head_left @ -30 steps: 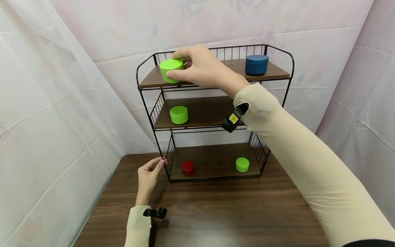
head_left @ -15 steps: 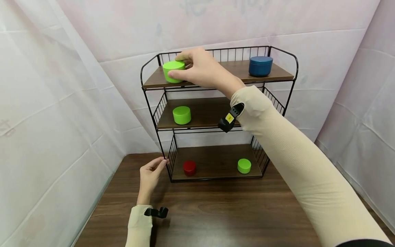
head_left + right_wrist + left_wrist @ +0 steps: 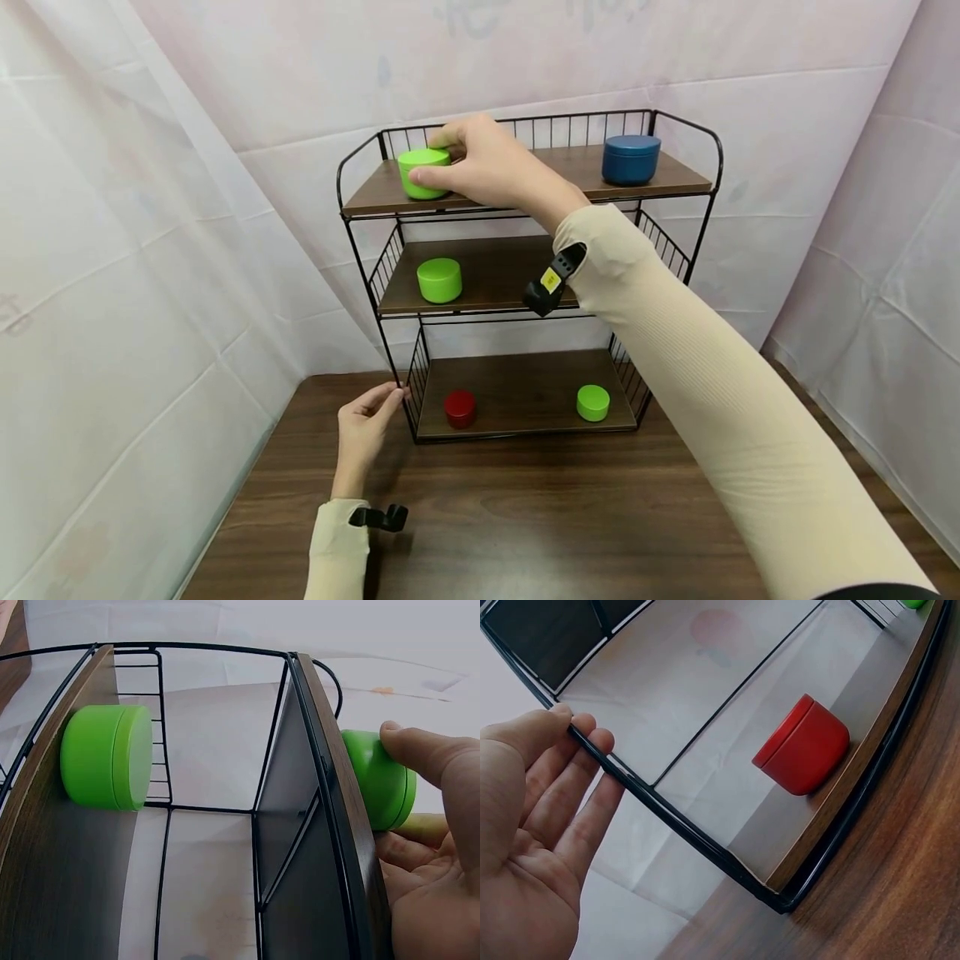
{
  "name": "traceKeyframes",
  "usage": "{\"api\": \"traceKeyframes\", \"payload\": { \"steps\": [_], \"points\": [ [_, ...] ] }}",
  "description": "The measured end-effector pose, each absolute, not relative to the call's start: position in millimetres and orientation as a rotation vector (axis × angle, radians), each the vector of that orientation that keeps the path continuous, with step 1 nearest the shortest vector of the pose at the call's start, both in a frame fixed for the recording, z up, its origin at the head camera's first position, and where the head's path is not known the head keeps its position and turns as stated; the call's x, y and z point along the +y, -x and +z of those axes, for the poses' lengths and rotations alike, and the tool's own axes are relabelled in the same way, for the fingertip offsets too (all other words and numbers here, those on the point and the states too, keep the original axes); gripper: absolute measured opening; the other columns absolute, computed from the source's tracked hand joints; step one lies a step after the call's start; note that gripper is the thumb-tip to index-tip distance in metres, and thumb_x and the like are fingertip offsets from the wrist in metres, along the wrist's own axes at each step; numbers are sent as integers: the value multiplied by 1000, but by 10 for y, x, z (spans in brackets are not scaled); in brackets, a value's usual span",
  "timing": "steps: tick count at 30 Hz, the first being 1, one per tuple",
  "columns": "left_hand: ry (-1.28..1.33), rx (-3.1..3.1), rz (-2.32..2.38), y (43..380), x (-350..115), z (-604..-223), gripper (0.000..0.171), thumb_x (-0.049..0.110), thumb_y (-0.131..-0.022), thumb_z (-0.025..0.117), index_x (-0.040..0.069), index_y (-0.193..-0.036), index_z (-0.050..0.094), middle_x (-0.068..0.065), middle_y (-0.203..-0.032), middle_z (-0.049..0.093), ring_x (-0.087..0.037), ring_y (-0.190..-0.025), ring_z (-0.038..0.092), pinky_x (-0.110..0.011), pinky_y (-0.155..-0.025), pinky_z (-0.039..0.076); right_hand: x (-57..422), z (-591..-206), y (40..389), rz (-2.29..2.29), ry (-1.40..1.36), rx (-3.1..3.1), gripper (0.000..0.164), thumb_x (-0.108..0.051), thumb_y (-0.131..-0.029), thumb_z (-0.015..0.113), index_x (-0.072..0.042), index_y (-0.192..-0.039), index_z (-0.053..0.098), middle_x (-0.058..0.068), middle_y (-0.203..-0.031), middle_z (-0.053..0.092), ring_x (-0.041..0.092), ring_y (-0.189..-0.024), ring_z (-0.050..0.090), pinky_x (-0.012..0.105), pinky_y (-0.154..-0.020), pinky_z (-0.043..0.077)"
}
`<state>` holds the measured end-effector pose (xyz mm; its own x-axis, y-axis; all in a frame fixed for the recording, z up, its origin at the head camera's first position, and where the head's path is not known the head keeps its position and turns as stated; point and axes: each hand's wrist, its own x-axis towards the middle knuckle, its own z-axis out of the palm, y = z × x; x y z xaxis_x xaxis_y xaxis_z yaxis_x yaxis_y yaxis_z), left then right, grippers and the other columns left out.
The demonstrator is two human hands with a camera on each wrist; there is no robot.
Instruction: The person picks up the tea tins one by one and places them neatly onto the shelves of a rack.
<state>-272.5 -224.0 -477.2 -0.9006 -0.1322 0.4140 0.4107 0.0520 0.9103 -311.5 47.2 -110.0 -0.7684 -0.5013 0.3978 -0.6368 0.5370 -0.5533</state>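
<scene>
On the top board of a black wire shelf, at its left end, my right hand holds a round green tin between thumb and fingers. In the right wrist view that green tin sits against the top board, the thumb on its near side. Lower down, my left hand pinches the shelf's front left upright; the left wrist view shows thumb and fingertips around the black bar. A second green tin stands on the middle board, left side. A red tin is on the bottom board.
A blue tin stands at the right end of the top board. Another green tin is at the right of the bottom board. The shelf stands on a dark wooden table, with white cloth hanging behind and at both sides.
The head view has shifted slightly. My right hand and the green tin have edged a little right and back over the top board; the left hand keeps its hold on the upright.
</scene>
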Motion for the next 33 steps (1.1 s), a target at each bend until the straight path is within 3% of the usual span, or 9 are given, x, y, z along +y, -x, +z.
{"api": "traceKeyframes", "payload": {
  "steps": [12, 22, 23, 26, 30, 33],
  "points": [
    [293, -1934, -1914, 2747, -2233, -4783, 22, 5, -95, 74, -9, -112, 74, -10, -101, 80, -14, -92, 78, -33, -87, 61, 492, -1086, 3111, 1044, -947, -2619, 29, -39, -99, 70, -13, -112, 71, -1, -101, 69, 12, -85, 55, 24, -78, 46],
    [293, -1933, -1913, 2740, -2240, -4788, 22, 5, -95, 74, -8, -112, 74, -16, -103, 79, -17, -93, 78, -30, -86, 61, 478, -1111, 3116, 980, -943, -2607, 30, -37, -98, 70, -10, -111, 68, 1, -102, 67, 14, -85, 58, 24, -76, 49],
    [290, -1935, -1911, 2738, -2243, -4788, 22, 5, -95, 74, -8, -112, 74, -15, -102, 79, -18, -93, 78, -29, -85, 61, 475, -1114, 3115, 968, -947, -2605, 32, -37, -98, 70, -8, -109, 65, 3, -104, 67, 14, -89, 60, 24, -77, 50],
    [290, -1937, -1920, 2741, -2243, -4786, 24, 6, -95, 73, -10, -114, 73, -16, -104, 79, -22, -95, 77, -31, -87, 61, 483, -1113, 3097, 983, -907, -2634, 53, -41, -97, 71, -7, -136, 59, 7, -130, 67, 14, -113, 64, 22, -92, 51],
    [295, -1945, -1917, 2759, -2232, -4770, 28, 9, -96, 74, -12, -114, 72, -17, -105, 79, -20, -96, 77, -33, -87, 61, 523, -1110, 3056, 1046, -819, -2669, 91, -47, -95, 73, -17, -165, 24, 4, -163, 42, 15, -144, 49, 23, -114, 42],
    [293, -1943, -1914, 2771, -2225, -4763, 27, 9, -96, 74, -11, -114, 72, -18, -105, 79, -19, -96, 77, -32, -85, 62, 559, -1133, 3021, 1040, -797, -2643, 92, -48, -95, 72, -23, -166, 20, 2, -165, 38, 16, -148, 43, 24, -117, 39]
  ]
}}
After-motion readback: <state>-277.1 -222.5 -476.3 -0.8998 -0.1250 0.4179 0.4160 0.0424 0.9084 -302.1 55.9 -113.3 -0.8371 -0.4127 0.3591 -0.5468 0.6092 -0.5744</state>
